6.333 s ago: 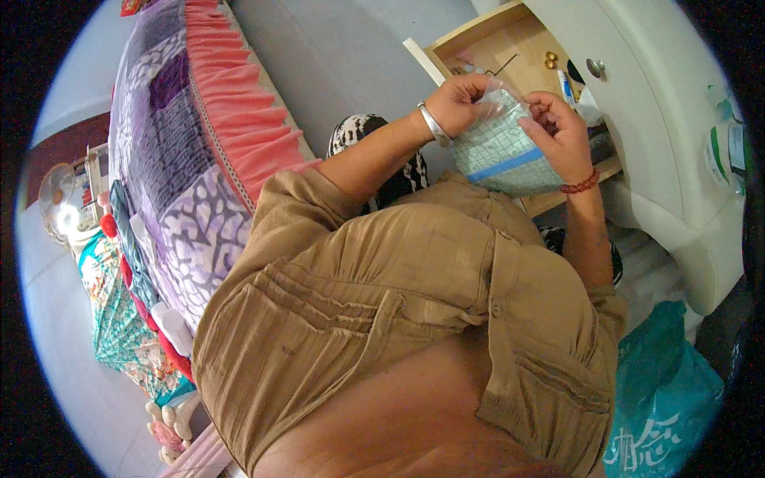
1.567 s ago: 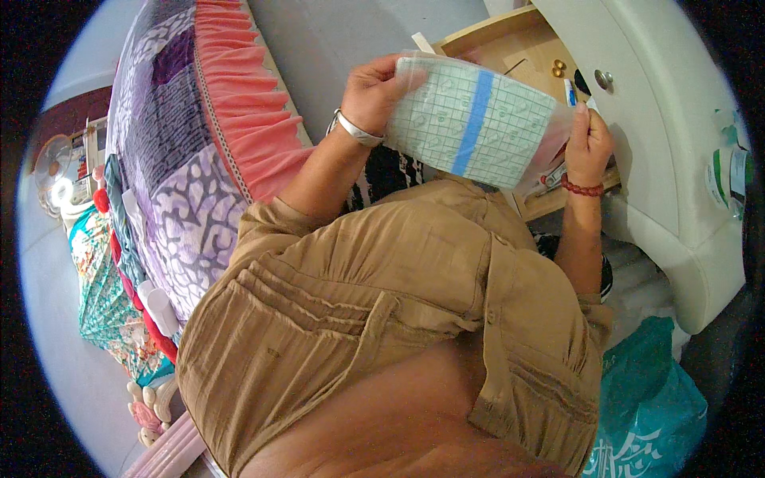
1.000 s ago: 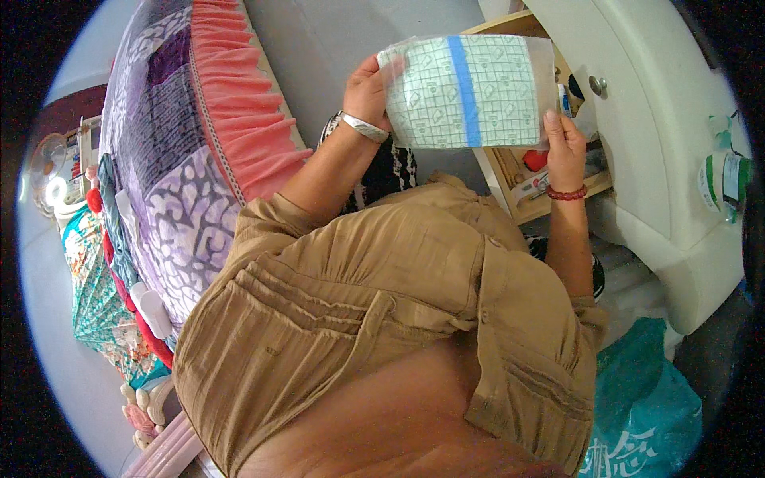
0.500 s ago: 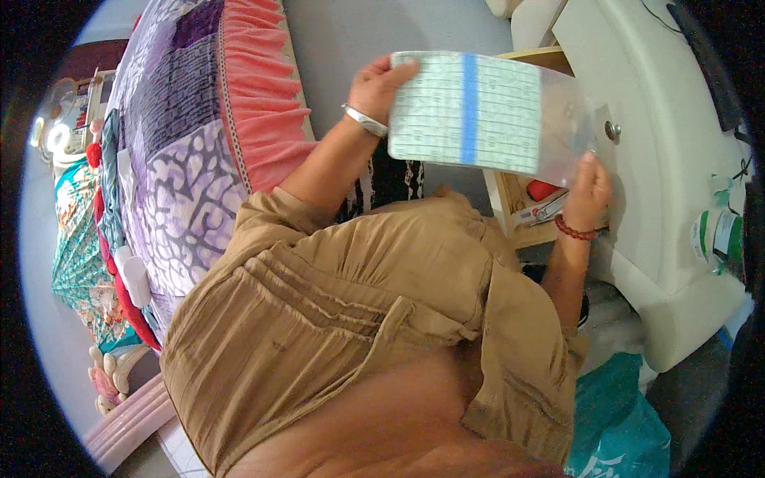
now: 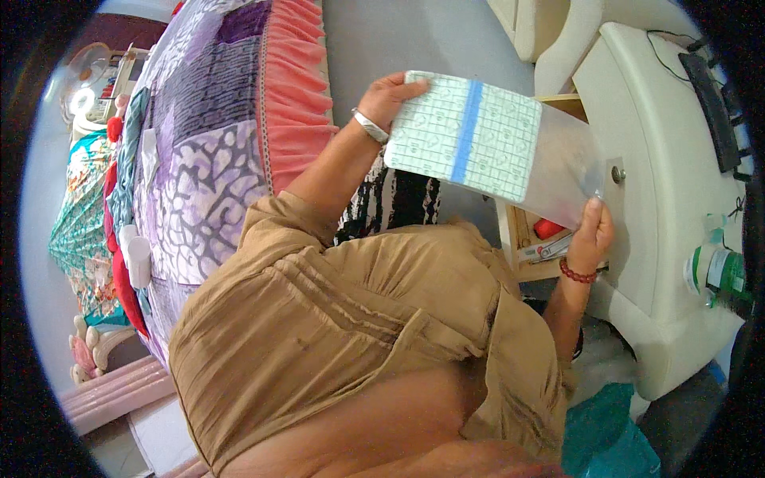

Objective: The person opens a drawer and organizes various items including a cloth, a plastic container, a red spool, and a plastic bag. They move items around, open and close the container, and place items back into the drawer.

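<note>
A flat pale-green gridded sheet (image 5: pixel 434 143) with a blue stripe across it lies in a clear plastic sleeve (image 5: pixel 562 163). Held out in front of me, it slopes down toward the right. My left hand (image 5: pixel 389 99) grips its upper left corner, thumb on top. At the other end, my right hand (image 5: pixel 592 227) pinches the lower corner of the clear, see-through part. Below the sleeve, partly hidden by it, an open drawer (image 5: pixel 526 263) holds a red item (image 5: pixel 548 229) and a white, pen-like object (image 5: pixel 546 248).
The drawer belongs to a cream cabinet (image 5: pixel 637 263). On its top stand a green-and-white container (image 5: pixel 713 267) and a black device (image 5: pixel 709 111). A bed with a purple patterned cover (image 5: pixel 211 159) and pink frill is at left. A teal bag (image 5: pixel 606 434) lies lower right.
The sleeve tilts more, its right end lower. Both hands keep their grip. The whole view has shifted, so the cabinet and bed appear lower and the bed farther right.
</note>
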The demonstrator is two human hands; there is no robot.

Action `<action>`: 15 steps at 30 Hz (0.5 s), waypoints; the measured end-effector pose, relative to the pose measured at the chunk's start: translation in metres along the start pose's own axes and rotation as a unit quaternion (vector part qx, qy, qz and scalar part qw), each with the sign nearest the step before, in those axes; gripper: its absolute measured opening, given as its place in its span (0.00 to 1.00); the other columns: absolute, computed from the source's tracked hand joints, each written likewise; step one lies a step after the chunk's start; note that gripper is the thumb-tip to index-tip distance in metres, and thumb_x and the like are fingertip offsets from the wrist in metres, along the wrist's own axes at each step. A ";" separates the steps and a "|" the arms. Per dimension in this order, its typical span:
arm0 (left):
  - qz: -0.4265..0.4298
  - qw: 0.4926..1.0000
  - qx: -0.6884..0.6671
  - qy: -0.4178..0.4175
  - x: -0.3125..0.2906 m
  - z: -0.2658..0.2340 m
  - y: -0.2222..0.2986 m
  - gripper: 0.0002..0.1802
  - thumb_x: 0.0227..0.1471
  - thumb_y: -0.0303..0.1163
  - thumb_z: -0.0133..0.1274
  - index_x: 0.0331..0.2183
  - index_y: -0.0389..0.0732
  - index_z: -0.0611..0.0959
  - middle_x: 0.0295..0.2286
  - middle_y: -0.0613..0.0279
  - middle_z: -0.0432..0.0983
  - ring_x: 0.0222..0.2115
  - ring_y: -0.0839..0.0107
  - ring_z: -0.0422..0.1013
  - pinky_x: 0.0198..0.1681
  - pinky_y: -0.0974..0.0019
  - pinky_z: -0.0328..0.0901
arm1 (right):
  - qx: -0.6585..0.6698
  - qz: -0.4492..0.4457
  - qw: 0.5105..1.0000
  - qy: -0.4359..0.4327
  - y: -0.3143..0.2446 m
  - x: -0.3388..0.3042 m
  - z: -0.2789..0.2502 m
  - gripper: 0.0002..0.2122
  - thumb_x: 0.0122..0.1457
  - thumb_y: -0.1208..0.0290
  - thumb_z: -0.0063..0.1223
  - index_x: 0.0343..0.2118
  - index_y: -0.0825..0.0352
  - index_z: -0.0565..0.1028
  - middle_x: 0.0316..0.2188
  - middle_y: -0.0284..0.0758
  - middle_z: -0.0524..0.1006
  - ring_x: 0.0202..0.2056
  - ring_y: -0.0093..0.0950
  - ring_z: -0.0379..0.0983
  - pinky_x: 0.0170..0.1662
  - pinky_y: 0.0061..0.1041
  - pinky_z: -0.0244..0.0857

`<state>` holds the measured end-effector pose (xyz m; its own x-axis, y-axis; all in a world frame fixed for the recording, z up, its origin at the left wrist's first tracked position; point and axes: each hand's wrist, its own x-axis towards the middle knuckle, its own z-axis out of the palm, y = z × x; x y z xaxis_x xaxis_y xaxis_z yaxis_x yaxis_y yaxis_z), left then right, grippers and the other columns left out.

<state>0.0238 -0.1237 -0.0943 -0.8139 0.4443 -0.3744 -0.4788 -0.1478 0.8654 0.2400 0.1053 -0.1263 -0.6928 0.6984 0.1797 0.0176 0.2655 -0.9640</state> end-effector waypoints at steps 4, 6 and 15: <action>-0.013 0.999 -0.013 -0.028 0.002 0.002 -0.012 0.07 0.43 0.26 0.45 0.28 0.34 0.70 0.23 0.60 0.70 0.22 0.72 0.68 0.25 0.71 0.65 | 0.028 0.028 0.999 -0.004 0.009 -0.002 -0.009 0.12 0.52 0.68 0.36 0.17 0.69 0.64 0.14 0.25 0.61 0.18 0.15 0.53 0.20 0.14 0.48; 0.006 0.999 -0.018 -0.028 0.001 0.004 -0.014 0.06 0.43 0.26 0.44 0.28 0.35 0.70 0.23 0.61 0.70 0.22 0.73 0.68 0.25 0.71 0.64 | 0.074 0.039 0.997 -0.002 0.010 -0.004 -0.005 0.12 0.53 0.68 0.36 0.17 0.70 0.65 0.15 0.26 0.62 0.18 0.16 0.54 0.21 0.14 0.50; -0.059 0.996 -0.068 -0.030 -0.007 0.023 -0.034 0.12 0.44 0.31 0.44 0.29 0.32 0.71 0.25 0.56 0.71 0.23 0.70 0.69 0.27 0.69 0.65 | -0.045 -0.111 0.992 -0.047 0.004 -0.006 -0.001 0.15 0.53 0.64 0.31 0.17 0.69 0.64 0.16 0.29 0.65 0.19 0.19 0.58 0.22 0.15 0.51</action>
<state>0.0536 -0.1015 -0.1130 -0.7306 0.5166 -0.4465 -0.6128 -0.2074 0.7626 0.2452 0.1024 -0.1307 -0.7508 0.5528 0.3616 -0.0809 0.4663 -0.8809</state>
